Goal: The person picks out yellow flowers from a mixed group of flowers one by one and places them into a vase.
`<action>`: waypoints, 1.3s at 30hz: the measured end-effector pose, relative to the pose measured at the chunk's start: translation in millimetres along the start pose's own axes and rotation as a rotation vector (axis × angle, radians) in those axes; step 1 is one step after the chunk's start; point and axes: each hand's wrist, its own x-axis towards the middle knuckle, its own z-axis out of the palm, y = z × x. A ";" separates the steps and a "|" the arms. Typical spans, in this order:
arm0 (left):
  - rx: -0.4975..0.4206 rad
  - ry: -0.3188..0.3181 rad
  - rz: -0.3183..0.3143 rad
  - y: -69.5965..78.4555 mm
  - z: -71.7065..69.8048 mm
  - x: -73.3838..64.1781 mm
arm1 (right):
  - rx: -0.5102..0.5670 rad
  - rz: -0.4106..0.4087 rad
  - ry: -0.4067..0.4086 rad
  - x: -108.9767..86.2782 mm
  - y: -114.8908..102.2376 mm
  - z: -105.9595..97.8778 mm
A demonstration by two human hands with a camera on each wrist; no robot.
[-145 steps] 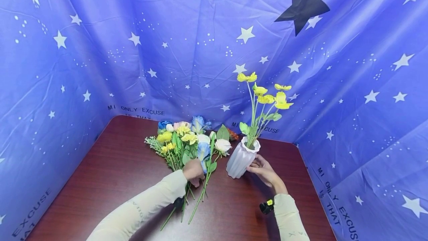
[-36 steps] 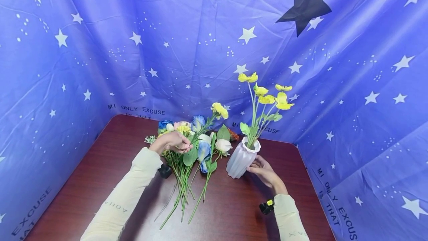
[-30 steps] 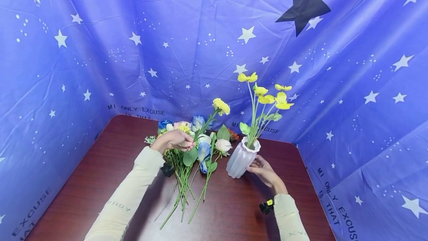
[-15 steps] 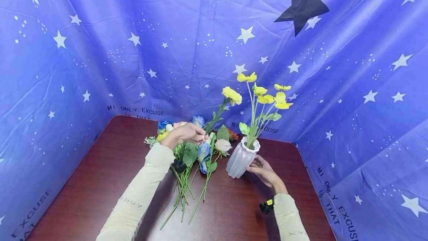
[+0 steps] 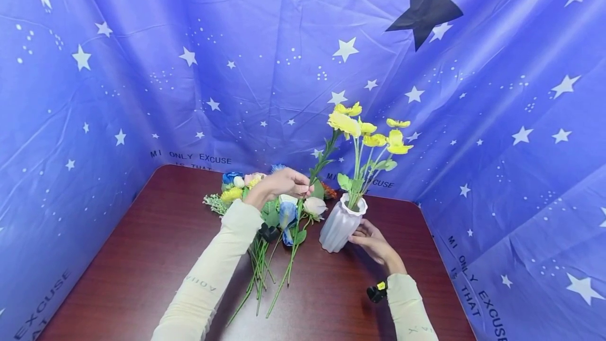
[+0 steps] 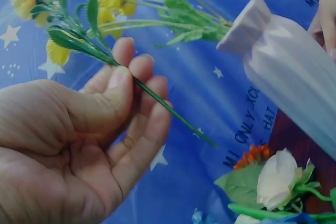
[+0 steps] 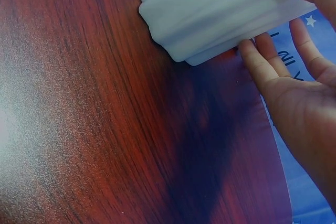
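My left hand (image 5: pixel 283 184) pinches the green stem of a yellow carnation (image 5: pixel 344 124) between thumb and fingertips. In the left wrist view the stem's bare lower end points down past the fingers, towards the vase and clear of its mouth. The white fluted vase (image 5: pixel 340 229) stands on the table with several yellow poppy-like flowers (image 5: pixel 375 140) in it. My right hand (image 5: pixel 375 242) holds the vase low on its right side; in the right wrist view the thumb lies against one side and fingertips touch the other.
Loose artificial flowers lie in a pile left of the vase: a blue iris (image 5: pixel 288 214), a white rose (image 5: pixel 314 206), a blue bloom (image 5: pixel 231 178) and others, their stems towards me. The dark red table (image 5: pixel 156 246) meets a blue starry cloth (image 5: pixel 265 78) at the back and sides.
My left hand has taken the yellow carnation up from the pile and moved right with it, bringing its bloom beside the poppies. The right hand and vase stay in place.
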 end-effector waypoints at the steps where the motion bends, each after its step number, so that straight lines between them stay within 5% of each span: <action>1: -0.005 0.004 0.016 0.7 2.5 1.4 | -0.001 0.003 0.005 0.1 0.1 0.1; 19: -0.165 0.156 0.186 14.3 58.6 26.9 | 0.005 0.020 0.036 -0.3 -0.2 1.8; 30: -0.051 0.213 0.243 21.1 77.3 38.6 | -0.006 0.032 0.033 -0.6 -1.7 2.3; 39: -0.050 0.230 0.299 19.5 89.4 43.0 | 0.001 0.029 0.023 -1.6 -2.0 1.4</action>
